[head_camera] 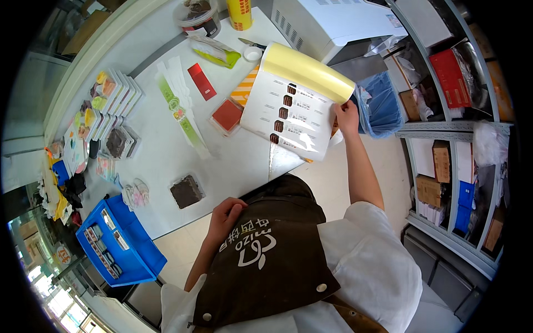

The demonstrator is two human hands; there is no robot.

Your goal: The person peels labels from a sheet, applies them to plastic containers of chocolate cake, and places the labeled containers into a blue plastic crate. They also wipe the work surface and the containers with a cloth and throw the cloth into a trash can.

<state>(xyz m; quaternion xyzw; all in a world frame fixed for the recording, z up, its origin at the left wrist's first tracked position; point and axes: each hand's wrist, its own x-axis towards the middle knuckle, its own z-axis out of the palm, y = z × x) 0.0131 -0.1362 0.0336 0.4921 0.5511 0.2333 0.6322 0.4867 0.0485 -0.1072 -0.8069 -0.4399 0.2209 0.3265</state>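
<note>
My right hand (346, 118) grips the right edge of a glossy sheet of printed labels (287, 114), which bears pictures of dark cake squares and writing. Its top end curls over into a yellow-backed roll (308, 71), and the lower corner reaches past the table edge. My left hand (227, 214) is bent beside the table's front edge, against my brown apron (266, 258); its fingertips are partly hidden. Left of the sheet sits a clear square box with a reddish-brown top (227, 116). Another clear box with dark brown contents (187, 191) lies nearer my left hand.
On the white table (158, 145) lie green-printed paper bands (179, 110), a red packet (202, 81) and stacked clear boxes (120, 93). A blue bin (125, 245) stands lower left. A white machine (333, 25), a blue-lined bin (379, 106) and metal shelves (454, 127) are at right.
</note>
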